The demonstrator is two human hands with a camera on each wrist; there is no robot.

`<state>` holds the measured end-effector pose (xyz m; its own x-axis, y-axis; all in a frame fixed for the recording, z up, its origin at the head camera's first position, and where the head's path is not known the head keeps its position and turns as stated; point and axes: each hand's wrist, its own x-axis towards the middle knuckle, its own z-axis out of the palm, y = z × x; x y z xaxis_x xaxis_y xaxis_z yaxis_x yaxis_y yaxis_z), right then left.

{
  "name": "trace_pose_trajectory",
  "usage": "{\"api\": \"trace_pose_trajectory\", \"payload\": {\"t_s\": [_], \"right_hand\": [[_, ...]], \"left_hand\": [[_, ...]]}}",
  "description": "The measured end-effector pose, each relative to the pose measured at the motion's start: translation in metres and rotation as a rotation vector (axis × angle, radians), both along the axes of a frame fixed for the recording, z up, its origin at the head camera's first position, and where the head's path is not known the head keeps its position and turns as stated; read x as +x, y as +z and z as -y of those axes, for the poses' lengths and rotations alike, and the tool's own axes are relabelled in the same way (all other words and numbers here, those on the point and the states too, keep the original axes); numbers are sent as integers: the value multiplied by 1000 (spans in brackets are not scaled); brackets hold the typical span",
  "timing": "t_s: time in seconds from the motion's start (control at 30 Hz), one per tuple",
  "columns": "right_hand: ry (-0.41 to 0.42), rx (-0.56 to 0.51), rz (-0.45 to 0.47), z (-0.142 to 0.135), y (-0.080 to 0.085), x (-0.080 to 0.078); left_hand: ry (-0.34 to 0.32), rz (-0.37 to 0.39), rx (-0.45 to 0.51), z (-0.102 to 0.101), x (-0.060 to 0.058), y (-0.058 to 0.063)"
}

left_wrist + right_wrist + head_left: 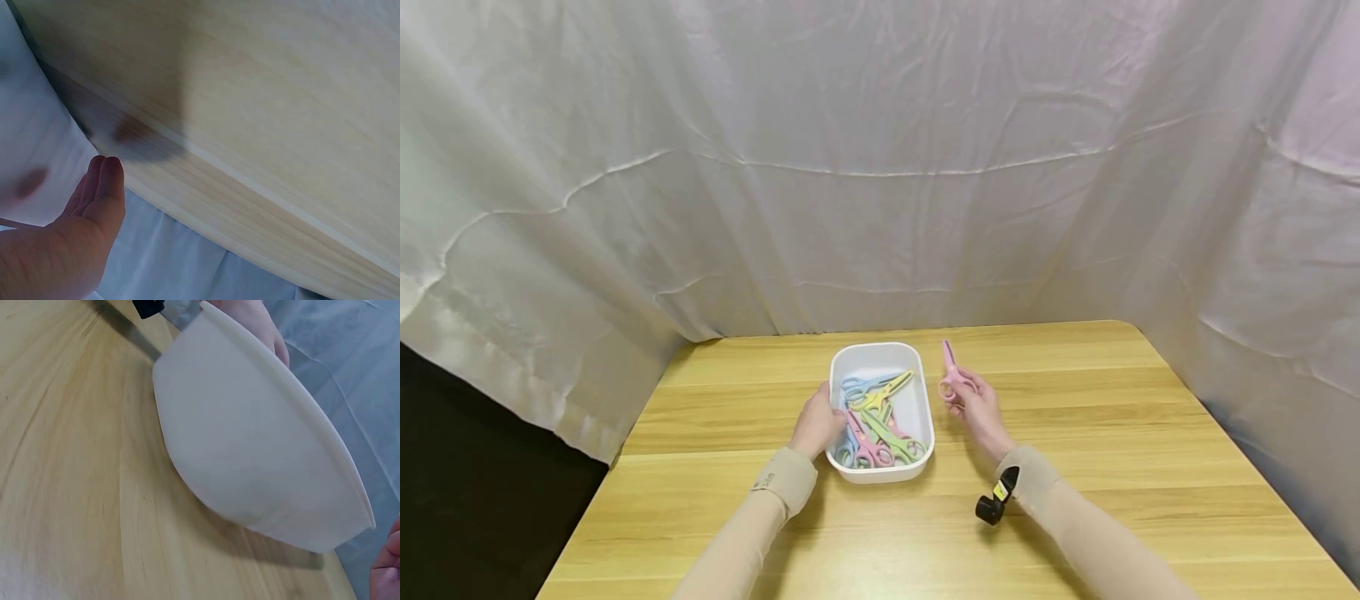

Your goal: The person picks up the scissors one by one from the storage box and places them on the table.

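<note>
A white plastic bin stands on the wooden table in the head view. Inside lie several children's craft scissors: blue scissors, yellow scissors, green scissors and pink scissors, among others partly covered. My left hand holds the bin at its left side, thumb over the rim and fingers along the outer wall. To the right of the bin, my right hand pinches another pair of pink scissors by the handles, blades pointing away from me. In the right wrist view, the bin wall hides its contents.
Light wood tabletop extends around the bin. A grey-white curtain hangs behind it and along both sides. A black wrist camera sticks out from my right sleeve, over the table.
</note>
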<state>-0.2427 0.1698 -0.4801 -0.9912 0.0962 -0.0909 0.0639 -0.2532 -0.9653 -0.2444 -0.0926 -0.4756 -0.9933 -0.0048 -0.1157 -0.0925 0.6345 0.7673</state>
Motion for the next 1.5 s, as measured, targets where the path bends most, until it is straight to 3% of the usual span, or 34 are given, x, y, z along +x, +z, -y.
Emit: {"api": "trace_pose_trajectory", "payload": {"t_s": [0.5,0.9,1.5], "right_hand": [[18,84,83,-22,-11,-12],[46,355,78,-31,-27,-20],[209,691,53,-39,-30,-24]], "left_hand": [[4,7,-14,0,0,0],[-3,9,6,1,1,1],[-5,7,18,2,0,0]]}}
